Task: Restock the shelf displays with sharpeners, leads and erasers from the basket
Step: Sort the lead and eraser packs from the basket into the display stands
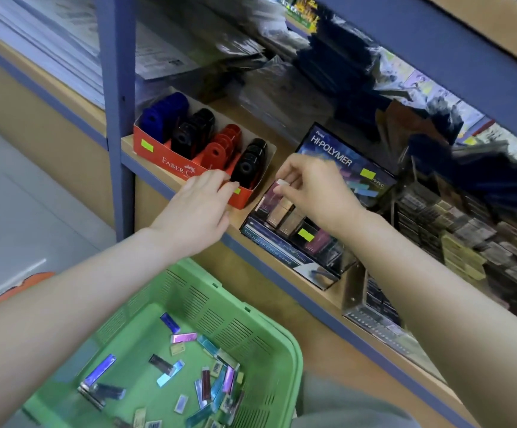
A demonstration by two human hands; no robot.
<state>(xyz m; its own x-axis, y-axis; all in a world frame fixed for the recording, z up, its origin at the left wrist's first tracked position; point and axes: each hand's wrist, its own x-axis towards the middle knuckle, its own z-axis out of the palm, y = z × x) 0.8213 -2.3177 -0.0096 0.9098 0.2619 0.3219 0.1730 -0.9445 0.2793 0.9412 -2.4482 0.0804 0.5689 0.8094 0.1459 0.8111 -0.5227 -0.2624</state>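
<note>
Head view. At the shelf's (283, 139) front edge, pinching an eraser (282, 183) by its white tip with the right hand (313, 189), just above the display (337, 159). Left hand (198, 208) resting on the sharpener box's (164, 159) front rim, fingers fairly straight, gripping nothing. Best lowered upright into a free slot beside its neighbours, without tipping them. More stock loose in the basket (269, 322) below.

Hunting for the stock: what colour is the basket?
The basket is green; head view shows it best.
</note>
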